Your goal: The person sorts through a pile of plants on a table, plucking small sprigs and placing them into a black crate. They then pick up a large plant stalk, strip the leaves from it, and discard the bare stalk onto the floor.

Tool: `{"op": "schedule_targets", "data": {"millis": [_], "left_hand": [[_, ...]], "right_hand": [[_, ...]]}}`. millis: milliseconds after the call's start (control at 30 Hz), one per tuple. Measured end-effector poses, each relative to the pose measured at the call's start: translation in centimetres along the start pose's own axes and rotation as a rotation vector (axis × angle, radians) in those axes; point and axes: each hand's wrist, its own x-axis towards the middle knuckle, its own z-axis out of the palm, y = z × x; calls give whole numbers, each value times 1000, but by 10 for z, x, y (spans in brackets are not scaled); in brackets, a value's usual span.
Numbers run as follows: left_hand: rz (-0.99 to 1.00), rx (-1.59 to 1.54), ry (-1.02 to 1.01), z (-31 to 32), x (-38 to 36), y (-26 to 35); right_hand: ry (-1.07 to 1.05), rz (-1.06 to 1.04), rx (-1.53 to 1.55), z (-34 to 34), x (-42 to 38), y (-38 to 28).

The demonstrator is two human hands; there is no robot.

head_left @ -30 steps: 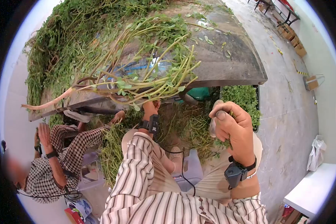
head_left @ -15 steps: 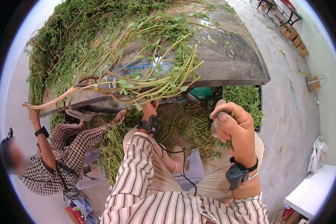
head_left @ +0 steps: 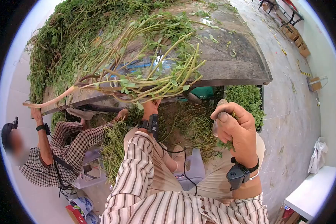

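Beside table, right hand unmoved; co-worker's hand higher.

A white bag sits near a white tabletop.

The head-worn camera faces forward and steeply down over the striped shirt, left hand and right hand near, its wide round view reaching beyond the tabletop.

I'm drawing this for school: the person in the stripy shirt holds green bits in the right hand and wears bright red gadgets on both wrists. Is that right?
Not quite: the gadgets are black, not red, as the head view shows. The right hand does hold green bits.
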Motion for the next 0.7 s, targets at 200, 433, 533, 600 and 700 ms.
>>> {"op": "schedule_targets", "data": {"millis": [200, 433, 533, 600, 700], "left_hand": [[91, 97, 22, 6, -7, 2], [63, 153, 18, 1, -11, 6], [66, 201, 8, -1, -12, 6], [76, 241, 0, -4, -11, 5], [95, 360, 5, -3, -13, 7]], "right_hand": [[-5, 4, 7, 1, 0, -1], [-15, 11, 21, 1, 0, 1], [-14, 14, 27, 1, 1, 0], [-15, 16, 28, 1, 1, 1], [-23, 17, 20, -1, 1, 2]]}}
